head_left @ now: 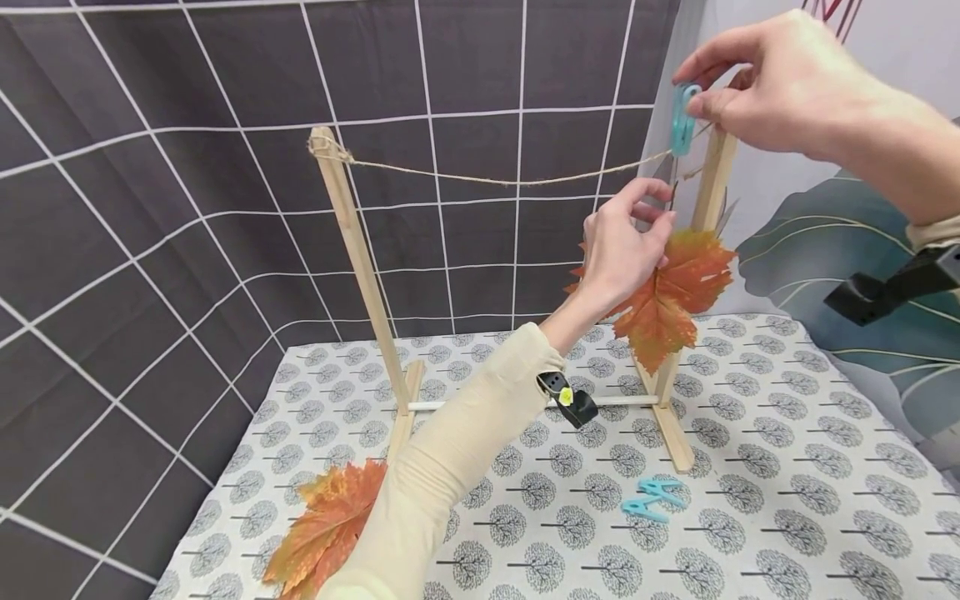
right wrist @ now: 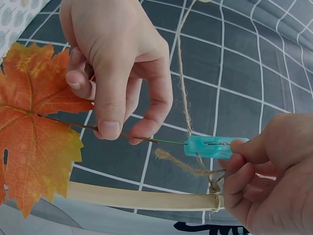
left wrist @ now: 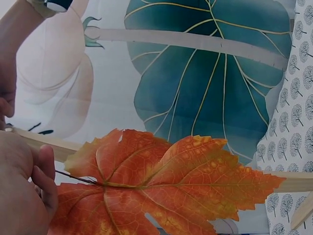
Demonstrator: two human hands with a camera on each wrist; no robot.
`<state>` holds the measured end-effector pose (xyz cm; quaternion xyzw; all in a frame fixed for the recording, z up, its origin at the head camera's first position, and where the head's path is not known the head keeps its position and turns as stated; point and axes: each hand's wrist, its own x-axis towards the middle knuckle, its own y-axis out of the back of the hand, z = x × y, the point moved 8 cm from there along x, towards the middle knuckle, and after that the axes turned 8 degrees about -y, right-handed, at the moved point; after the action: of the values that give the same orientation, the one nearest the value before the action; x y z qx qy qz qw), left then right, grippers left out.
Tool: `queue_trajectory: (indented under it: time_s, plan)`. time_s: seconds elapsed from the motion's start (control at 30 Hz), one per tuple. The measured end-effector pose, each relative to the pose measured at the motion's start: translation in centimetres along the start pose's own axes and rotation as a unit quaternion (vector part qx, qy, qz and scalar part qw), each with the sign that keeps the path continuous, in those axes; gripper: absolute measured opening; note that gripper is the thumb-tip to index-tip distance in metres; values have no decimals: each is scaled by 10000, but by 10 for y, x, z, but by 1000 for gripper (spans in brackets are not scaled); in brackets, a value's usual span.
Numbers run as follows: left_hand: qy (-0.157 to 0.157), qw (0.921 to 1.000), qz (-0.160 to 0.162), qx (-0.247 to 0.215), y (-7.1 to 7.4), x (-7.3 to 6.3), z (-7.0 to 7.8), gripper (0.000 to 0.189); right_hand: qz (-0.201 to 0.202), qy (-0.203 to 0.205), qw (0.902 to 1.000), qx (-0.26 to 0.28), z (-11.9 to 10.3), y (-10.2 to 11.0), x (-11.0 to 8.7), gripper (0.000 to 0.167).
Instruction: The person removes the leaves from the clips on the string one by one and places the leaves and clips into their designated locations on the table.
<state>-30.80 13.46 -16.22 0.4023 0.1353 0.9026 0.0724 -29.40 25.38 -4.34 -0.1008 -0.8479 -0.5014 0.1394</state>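
An orange artificial maple leaf (head_left: pixel 663 292) hangs by its stem just below the twine (head_left: pixel 517 182), near the right post. My left hand (head_left: pixel 626 242) pinches that stem between thumb and fingertips, seen closely in the right wrist view. A light blue clothespin (right wrist: pixel 208 147) sits at the twine, its jaws at the upper end of the stem. My right hand (head_left: pixel 787 92) pinches the clothespin's other end from above. In the left wrist view the leaf (left wrist: pixel 161 181) spreads beside the left hand (left wrist: pixel 22 181).
A wooden frame with a left post (head_left: pixel 360 250) and right post (head_left: pixel 712 183) carries the twine. Light blue clothespins (head_left: pixel 652 498) lie on the tree-patterned tablecloth (head_left: pixel 795 533). Another orange leaf (head_left: pixel 330 529) lies at the front left, partly behind my left sleeve (head_left: pixel 450 458).
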Motion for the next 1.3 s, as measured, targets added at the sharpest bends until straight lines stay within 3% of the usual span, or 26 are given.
queue_trajectory:
  time_s: [0.4, 0.8, 1.3]
  plan:
    - [43, 10000, -48, -34, 0, -1, -2, 16, 192, -99, 9997, 115, 0, 5, 0, 37]
    - [75, 9999, -45, -124, 1, -3, -3, 16, 316, 54, 9993, 178, -1, 10, 1, 36]
    - [128, 9987, -107, -474, 8, -14, -11, 17, 275, 167, 9985, 440, 14, 11, 4, 36]
